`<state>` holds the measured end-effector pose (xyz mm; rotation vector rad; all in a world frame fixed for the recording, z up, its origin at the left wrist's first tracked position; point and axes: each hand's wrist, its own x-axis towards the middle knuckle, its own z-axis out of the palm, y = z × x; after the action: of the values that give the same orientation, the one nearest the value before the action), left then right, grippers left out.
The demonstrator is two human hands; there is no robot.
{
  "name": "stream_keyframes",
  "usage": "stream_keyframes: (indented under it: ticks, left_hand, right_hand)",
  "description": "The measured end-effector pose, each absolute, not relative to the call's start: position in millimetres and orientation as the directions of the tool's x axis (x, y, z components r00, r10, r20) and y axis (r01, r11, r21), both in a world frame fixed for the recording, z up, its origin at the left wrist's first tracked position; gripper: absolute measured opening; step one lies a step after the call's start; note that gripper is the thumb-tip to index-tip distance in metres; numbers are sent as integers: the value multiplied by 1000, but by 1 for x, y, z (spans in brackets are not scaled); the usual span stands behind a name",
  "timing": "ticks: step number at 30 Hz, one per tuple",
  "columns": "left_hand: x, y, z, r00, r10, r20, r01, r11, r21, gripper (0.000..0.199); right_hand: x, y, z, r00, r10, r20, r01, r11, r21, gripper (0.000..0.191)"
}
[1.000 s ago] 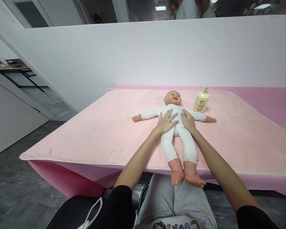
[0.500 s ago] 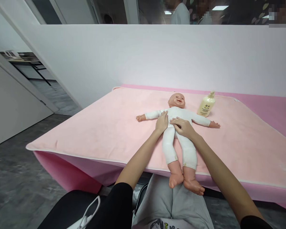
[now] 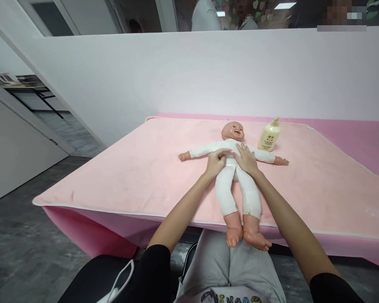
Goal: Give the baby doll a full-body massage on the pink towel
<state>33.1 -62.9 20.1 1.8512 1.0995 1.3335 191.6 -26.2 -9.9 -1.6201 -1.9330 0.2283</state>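
Note:
A baby doll (image 3: 228, 145) with a white cloth body lies on its back on the pink mat (image 3: 129, 168), head toward the wall, feet past the front edge. My left hand (image 3: 217, 162) rests against the doll's torso on the left side, its fingers reaching across the belly, with nothing gripped. My right hand (image 3: 246, 160) lies on the other side of the torso, fingers spread and pointing up toward the chest. Beside the doll's head, to the right, a pale yellow pump bottle (image 3: 269, 135) stands upright.
A white wall (image 3: 208, 71) rises behind the mat, with a window above it where people show. My lap is below the table's front edge, a black seat (image 3: 91, 280) with a white cable at lower left. A door (image 3: 19, 143) stands at far left.
My right hand has turned and moved up the doll's torso, its fingers now pointing to the chest. My left hand's fingers have swung right across the belly. The view has shifted slightly.

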Motion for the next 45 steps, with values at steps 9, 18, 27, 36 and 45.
stream_keyframes:
  ticks: [9,18,27,36,45]
  left_hand:
    - [39,-68,35,677,702,223,475,-648,595,34]
    - [34,-50,24,394,902,179,721,-424,548,47]
    - [11,-27,-3,75,942,328,589,-308,747,43]
    - [16,-34,-3,-61,914,402,430,-339,837,53]
    - [25,-55,23,293,862,414,327,-497,804,36]
  right_hand:
    - [210,-9,-32,58,923,381,691,238,-682,53]
    - [201,-32,-5,62,920,388,725,225,-651,47]
    - [178,-65,22,-471,788,396,498,608,-618,29]
    - [170,-48,17,-361,897,256,802,439,-405,48]
    - [198,-28,-6,41,961,273,769,144,-623,63]
